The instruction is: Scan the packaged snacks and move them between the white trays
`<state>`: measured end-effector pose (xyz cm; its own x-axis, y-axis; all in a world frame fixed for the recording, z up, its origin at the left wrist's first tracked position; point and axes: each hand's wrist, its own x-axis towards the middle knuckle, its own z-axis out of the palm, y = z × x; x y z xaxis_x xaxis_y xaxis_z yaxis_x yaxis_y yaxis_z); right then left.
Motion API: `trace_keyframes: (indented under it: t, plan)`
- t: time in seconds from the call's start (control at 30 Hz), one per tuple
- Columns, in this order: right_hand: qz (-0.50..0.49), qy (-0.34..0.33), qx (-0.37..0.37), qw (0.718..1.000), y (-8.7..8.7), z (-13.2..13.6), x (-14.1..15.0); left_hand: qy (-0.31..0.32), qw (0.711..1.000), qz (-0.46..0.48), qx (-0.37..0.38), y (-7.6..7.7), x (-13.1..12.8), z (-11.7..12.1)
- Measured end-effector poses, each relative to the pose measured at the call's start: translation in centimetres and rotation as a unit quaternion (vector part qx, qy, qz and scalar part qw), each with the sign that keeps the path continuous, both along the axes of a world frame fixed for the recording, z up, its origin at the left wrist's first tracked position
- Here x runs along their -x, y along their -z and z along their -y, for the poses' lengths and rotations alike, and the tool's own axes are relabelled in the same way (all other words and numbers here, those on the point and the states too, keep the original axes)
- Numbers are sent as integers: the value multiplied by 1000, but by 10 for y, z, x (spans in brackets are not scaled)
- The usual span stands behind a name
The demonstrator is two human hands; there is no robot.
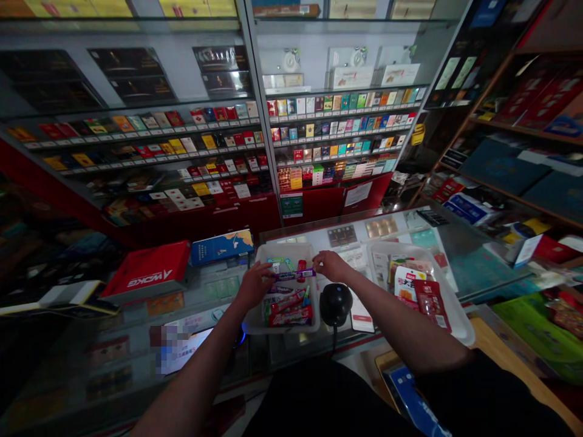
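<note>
- While the left hand [257, 285] seems clamped on one end of a purple candy stick [295, 275]
- right hand [330, 265] just beside the other end, grip unclear
- both over a white plastic tray [285, 249] on a glass counter [410, 224]

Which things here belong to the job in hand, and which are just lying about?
In use: left hand, right hand, purple packet, white tray, red packs.
Lying about: second tray, black scanner, red box, cigarette display.

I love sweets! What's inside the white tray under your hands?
The white tray holds colourful sweet packets and a purple pack. The packets hide the tray's bottom.
</note>
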<state>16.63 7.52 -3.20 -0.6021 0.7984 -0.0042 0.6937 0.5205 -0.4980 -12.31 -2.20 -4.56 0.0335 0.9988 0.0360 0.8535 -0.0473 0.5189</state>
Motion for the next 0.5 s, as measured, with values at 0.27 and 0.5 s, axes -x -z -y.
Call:
trace_keyframes:
  t: [0.27,0.5]
  plan:
    - [-47,38,8,998,-2,-3,-48,22,999,24,-18,-4,-39,-18]
    - [-44,67,10,997,8,-1,-79,18,999,14,-32,7,-70,-35]
